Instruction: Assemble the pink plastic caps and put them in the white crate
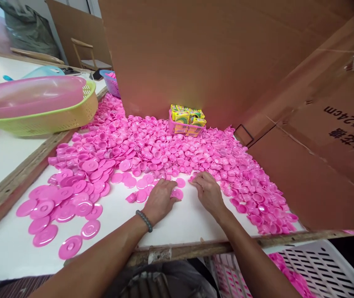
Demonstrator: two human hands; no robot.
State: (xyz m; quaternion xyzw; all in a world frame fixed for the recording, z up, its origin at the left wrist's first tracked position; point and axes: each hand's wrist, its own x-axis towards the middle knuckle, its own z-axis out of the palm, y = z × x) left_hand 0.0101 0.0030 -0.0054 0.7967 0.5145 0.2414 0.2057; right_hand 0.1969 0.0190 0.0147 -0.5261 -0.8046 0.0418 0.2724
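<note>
On the white tabletop [192, 223], my left hand [161, 200] curls its thumb and fingers about the edges of a small pink toy saucer [177, 193]. My right hand [209, 194] pinches a small pink plastic piece [192, 179], mostly covered by the fingers, so its kind is unclear. Another pink saucer [181, 182] lies flat between the two hands. Left of my left hand are loose saucers [141, 195] and a small pink piece [131, 198]. Beyond both hands spreads a heap of pink toy cups [167, 149].
Larger pink discs [71, 203] overlap at the left. A pink basket [186, 129] of yellow packets stands on the heap against cardboard [195, 54]. A green basin [71, 118] sits beyond the wooden rail [18, 174]. Below the table edge is a white crate [326, 265].
</note>
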